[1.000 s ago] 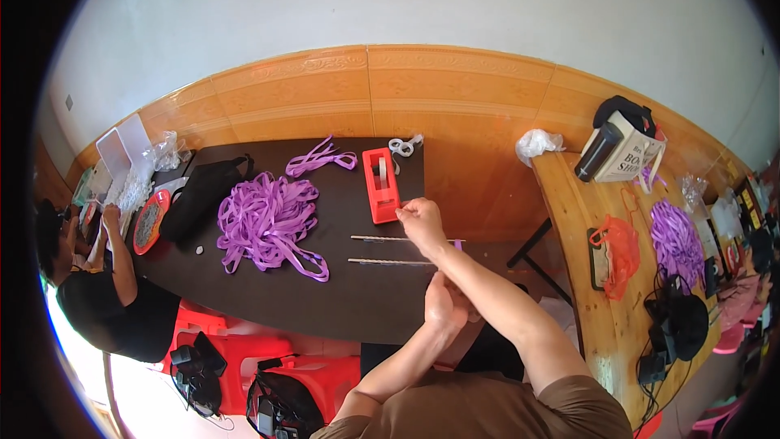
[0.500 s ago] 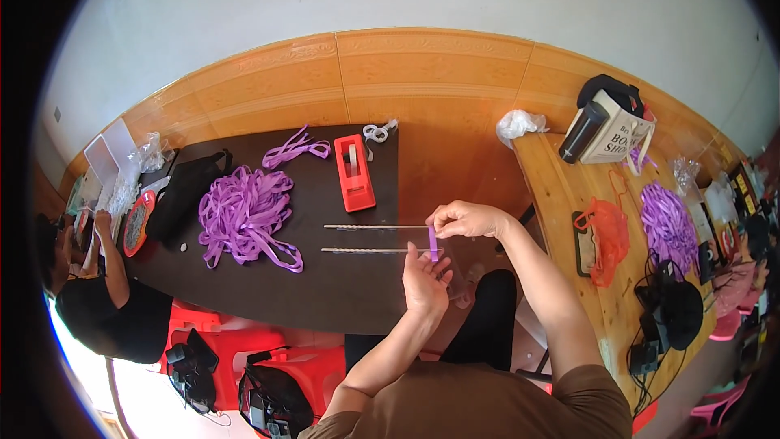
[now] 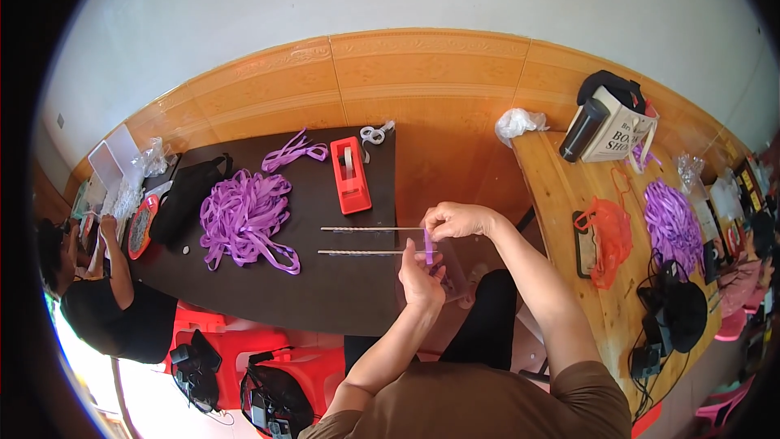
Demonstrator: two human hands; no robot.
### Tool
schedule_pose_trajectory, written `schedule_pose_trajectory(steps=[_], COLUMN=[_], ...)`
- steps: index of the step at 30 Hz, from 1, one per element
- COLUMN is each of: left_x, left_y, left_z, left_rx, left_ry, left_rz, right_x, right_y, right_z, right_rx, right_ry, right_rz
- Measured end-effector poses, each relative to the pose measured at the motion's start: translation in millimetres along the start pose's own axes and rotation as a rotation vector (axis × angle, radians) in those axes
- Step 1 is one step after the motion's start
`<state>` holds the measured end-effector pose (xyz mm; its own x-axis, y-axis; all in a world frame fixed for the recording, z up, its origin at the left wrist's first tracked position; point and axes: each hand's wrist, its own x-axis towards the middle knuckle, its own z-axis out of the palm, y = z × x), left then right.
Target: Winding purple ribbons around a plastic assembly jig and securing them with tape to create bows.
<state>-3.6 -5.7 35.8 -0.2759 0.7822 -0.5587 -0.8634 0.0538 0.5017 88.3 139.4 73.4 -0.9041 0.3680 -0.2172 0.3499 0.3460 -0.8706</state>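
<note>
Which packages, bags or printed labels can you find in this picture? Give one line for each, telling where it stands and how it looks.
Tote bag: far end of wooden table, cream with dark print.
Orange plastic bag: wooden table, crumpled.
White plastic bag: wooden table's corner, crumpled.

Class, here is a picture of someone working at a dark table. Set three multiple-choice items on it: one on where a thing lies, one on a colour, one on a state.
1. Where is the red tape dispenser?
A. on the dark table
B. on the floor
C. on the light wooden table

2. What colour is the ribbon pile on the dark table?
A. green
B. purple
C. white

3. What are the two hands doing?
A. resting flat
B. holding a cup
C. holding a purple strip

Key: 1 A, it stands on the dark top beside the pile. 2 B, the loops are purple. 3 C, left hand and right hand grip the strip between them.
</note>
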Motion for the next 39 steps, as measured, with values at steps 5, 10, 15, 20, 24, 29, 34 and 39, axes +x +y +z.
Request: schedule_pose_trajectory(steps=[5, 10, 15, 20, 24, 29, 34, 39], left_x=[1.5, 9.4, 9.8, 17.6, 23.0, 13.3, 16.2, 30.3], left_y=[-1.7, -6.0, -4.7, -9.8, -8.8, -2.2, -3.2, -8.9], left_z=[3.4, 1.0, 9.6, 9.4, 6.9, 17.3, 13.5, -0.3], left_rx=[-0.012, -0.006, -0.001, 0.084, 0.118, 0.061, 0.053, 0.101], left_ry=[0.023, 0.039, 0.105, 0.129, 0.1, 0.155, 0.155, 0.076], left_rz=[0.016, 0.033, 0.048, 0.116, 0.169, 0.122, 0.111, 0.184], right_x=[0.7, 2.3, 3.1, 6.0, 4.2, -0.8, -1.1, -3.9], right_y=[0.1, -5.5, -6.6, -4.1, -7.5, -13.9, -18.8, -20.5], right_z=[3.1, 6.9, 8.1, 9.6, 9.1, 7.0, 8.1, 8.5], right_rx=[-0.009, -0.073, -0.107, -0.123, -0.102, -0.115, -0.07, -0.064], right_ry=[0.035, 0.096, 0.144, 0.171, 0.155, 0.148, 0.139, 0.165], right_rz=[0.019, 0.014, 0.0, -0.028, 0.003, 0.034, 0.05, 0.084])
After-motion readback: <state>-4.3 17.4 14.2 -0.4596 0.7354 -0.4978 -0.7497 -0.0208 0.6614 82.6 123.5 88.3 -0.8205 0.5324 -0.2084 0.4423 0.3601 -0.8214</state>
